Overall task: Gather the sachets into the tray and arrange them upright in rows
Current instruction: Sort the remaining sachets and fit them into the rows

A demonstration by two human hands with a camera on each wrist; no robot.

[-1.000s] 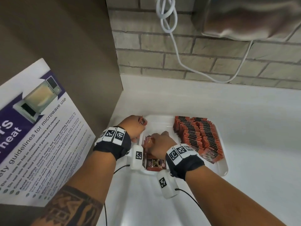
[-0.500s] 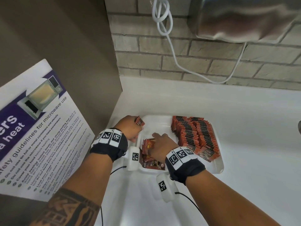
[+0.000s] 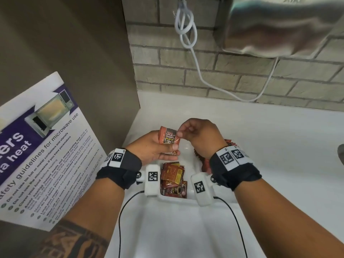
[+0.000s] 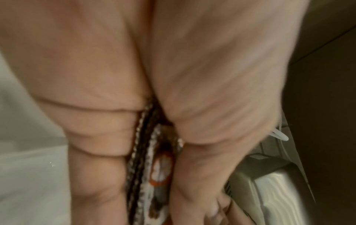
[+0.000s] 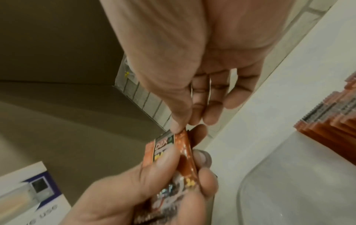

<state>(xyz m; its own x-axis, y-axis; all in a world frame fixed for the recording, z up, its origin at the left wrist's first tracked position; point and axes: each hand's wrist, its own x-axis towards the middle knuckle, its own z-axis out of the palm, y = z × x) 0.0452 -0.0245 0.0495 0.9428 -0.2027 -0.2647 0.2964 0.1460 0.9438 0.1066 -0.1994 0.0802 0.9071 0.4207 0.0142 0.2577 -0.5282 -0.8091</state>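
The sachets are small, flat, orange-brown packets with dark printed labels. Most stand upright in tight rows at the right side of the clear tray, largely hidden behind the right wrist in the head view; a loose pile lies jumbled at the tray's near left end, and a small stack is held above it in the left hand. The tray sits on a white surface that runs back to a grey brick wall, where a white cord hangs looped beside a shiny metal appliance. A brown panel closes the left side, with a microwave safety poster leaning low against it. The left hand is curled round the stack, thumb across its front and fingers behind. The right hand is curled too, its thumb and forefinger pinching the top right corner of the front packet.
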